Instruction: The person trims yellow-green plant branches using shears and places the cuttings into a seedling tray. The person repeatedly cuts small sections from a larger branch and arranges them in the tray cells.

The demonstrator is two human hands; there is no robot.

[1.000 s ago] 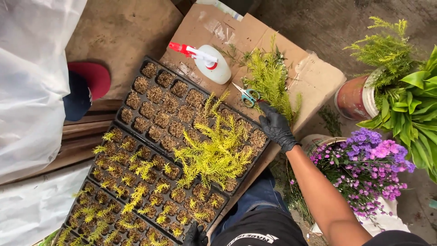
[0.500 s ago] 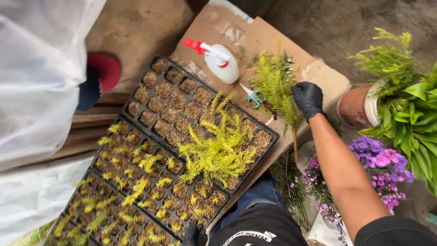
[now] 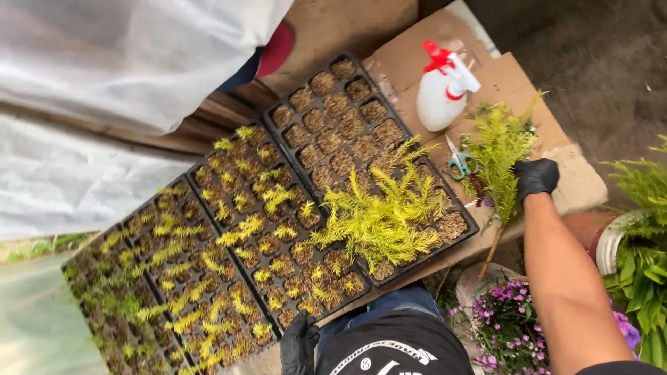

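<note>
I see the long black seedling trays, half planted, on cardboard. My right hand is clamped on a yellow-green conifer branch beside the scissors; my left hand rests curled at the tray edge (grip unclear). Cutting seems underway.

Left hand cut by bottom edge; grip perhaps hidden.

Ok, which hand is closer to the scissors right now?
Right. The right hand grips a cut branch just beside the scissors; the left hand rests at the seed tray's near edge, far away.
</note>
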